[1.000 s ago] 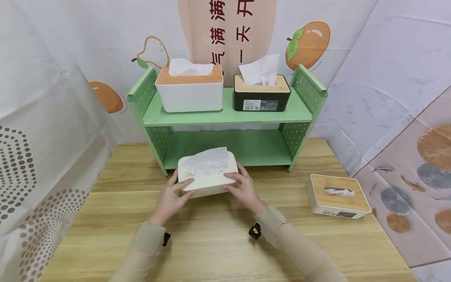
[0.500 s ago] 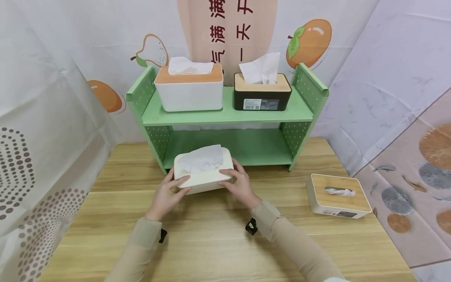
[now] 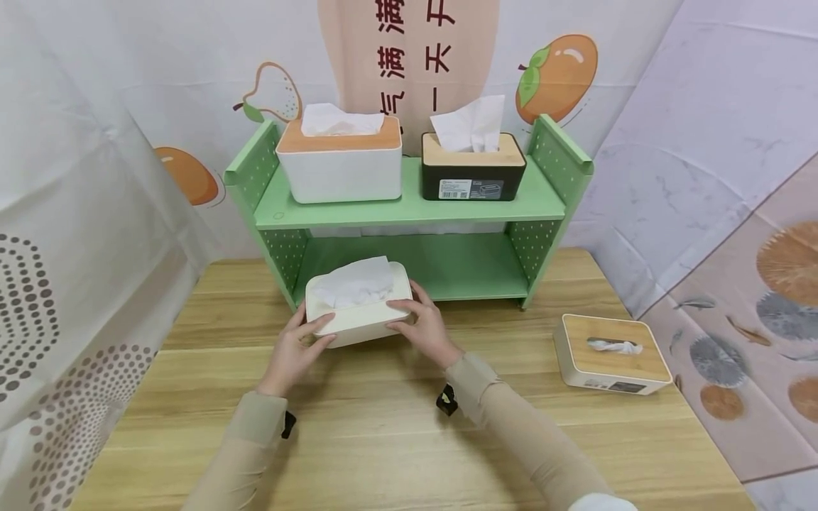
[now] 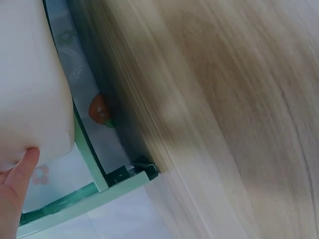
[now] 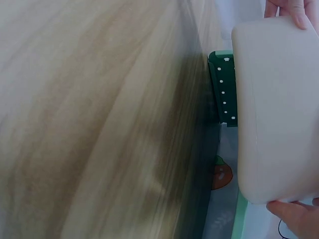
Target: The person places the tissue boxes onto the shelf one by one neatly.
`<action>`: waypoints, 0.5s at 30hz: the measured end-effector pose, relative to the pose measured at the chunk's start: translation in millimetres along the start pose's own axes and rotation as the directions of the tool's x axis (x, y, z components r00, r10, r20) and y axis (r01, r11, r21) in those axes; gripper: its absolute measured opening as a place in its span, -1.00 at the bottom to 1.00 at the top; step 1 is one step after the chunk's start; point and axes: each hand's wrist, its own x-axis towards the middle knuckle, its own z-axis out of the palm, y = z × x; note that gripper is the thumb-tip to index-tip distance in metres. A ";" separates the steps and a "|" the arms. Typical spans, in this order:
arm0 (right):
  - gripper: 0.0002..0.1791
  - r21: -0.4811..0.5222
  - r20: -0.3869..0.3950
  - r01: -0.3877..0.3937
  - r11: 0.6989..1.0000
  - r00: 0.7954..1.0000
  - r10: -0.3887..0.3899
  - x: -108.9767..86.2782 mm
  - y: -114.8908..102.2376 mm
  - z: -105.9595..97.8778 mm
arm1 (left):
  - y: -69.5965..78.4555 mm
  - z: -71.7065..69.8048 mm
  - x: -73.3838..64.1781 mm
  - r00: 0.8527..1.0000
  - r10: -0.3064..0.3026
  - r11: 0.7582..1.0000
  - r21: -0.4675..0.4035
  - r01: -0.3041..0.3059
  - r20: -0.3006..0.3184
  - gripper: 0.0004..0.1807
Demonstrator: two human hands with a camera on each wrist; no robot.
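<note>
Both hands hold a white tissue box with a tissue sticking out of its top, at the front of the green shelf's lower level. My left hand grips its left end, thumb on the near side. The right end is gripped by my right hand. In the left wrist view the box fills the upper left, with a finger of the left hand at its end. The right wrist view shows its plain underside raised off the table, tilted, a hand at each end.
A green two-level shelf stands at the back of the wooden table. On its upper level are a white tissue box with a wooden lid and a black one. Another wooden-lidded tissue box lies at the right.
Both hands have carried the white tissue box leftward and slightly toward the shelf. Their grip looks the same. The other tissue boxes stay where they were.
</note>
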 end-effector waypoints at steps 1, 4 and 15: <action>-0.60 -0.007 0.004 -0.004 1.000 1.000 0.004 1.2 -0.1 -0.2 | 0.0 -0.4 0.1 1.000 -0.005 1.000 -0.001 0.005 0.002 -0.59; -0.60 -0.029 0.011 0.002 1.000 1.000 -0.002 4.4 -0.5 -1.6 | 0.3 -0.9 1.7 1.000 0.010 1.000 -0.001 -0.010 -0.008 -0.59; -0.58 -0.089 0.110 -0.009 0.996 0.994 0.019 17.5 -3.2 -3.7 | -0.8 -3.1 13.5 0.992 0.087 0.996 0.044 -0.083 -0.093 -0.64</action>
